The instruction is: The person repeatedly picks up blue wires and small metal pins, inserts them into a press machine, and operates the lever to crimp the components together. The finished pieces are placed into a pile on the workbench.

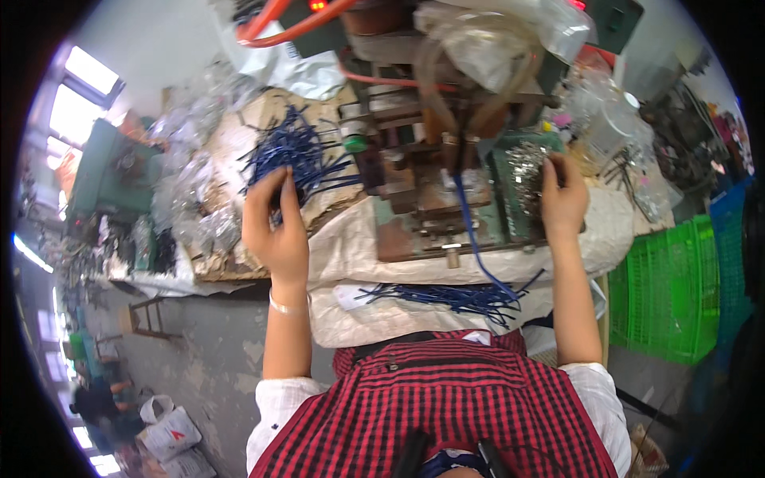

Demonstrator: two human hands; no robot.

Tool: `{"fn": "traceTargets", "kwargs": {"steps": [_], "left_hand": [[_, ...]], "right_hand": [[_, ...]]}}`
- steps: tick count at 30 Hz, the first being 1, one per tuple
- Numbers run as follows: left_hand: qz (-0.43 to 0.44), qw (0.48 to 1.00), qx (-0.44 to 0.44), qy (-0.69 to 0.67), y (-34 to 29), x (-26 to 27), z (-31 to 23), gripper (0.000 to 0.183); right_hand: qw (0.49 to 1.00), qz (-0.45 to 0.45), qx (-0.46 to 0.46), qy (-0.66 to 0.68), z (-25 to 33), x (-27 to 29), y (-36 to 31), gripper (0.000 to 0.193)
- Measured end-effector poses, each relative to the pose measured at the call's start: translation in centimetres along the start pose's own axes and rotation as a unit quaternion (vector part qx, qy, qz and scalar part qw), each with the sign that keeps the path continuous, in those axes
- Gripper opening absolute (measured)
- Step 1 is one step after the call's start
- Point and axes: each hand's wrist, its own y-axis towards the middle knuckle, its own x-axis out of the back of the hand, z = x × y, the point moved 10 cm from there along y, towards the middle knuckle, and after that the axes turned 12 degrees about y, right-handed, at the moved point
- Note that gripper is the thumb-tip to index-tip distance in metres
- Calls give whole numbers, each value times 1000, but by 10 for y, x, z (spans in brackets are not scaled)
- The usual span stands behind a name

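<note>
My left hand (pixel 275 219) reaches into a loose heap of dark blue cords (pixel 296 151) lying on crumpled brown paper at the left, with its fingers closed around a few of them. My right hand (pixel 562 195) rests on a pile of small shiny metal pieces (pixel 522 171) in a green tray beside a bench press machine (pixel 430 151). One blue cord (pixel 472 227) hangs out of the machine's front. It drops toward a second bundle of blue cords (pixel 450 296) spread on a white sack on my lap.
A green plastic crate (pixel 673 291) stands at the right. Clear plastic bags (pixel 187 195) pile up at the left, and orange hoses (pixel 279 24) run over the machine. A wooden stool (pixel 147 319) and white sacks (pixel 171 434) sit on the grey floor. A person crouches far lower left.
</note>
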Motion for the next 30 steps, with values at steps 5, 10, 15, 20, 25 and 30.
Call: {"fn": "traceTargets", "kwargs": {"steps": [5, 10, 15, 20, 25, 30], "left_hand": [[213, 924, -234, 216, 38, -96, 38, 22], [384, 843, -269, 264, -3, -172, 124, 22], [168, 955, -175, 172, 10, -103, 84, 11], [131, 985, 75, -84, -7, -96, 90, 8], [138, 957, 165, -193, -38, -95, 81, 5], [72, 967, 67, -236, -11, -50, -2, 5]], "right_hand": [[996, 77, -49, 7, 3, -21, 3, 13], [998, 21, -64, 13, -7, 9, -15, 14], [983, 1, -133, 122, -5, 36, -41, 12], [963, 102, -30, 247, 93, -35, -17, 13], [935, 78, -87, 334, 100, -73, -23, 15], [863, 78, -176, 466, 92, -86, -31, 29]]}}
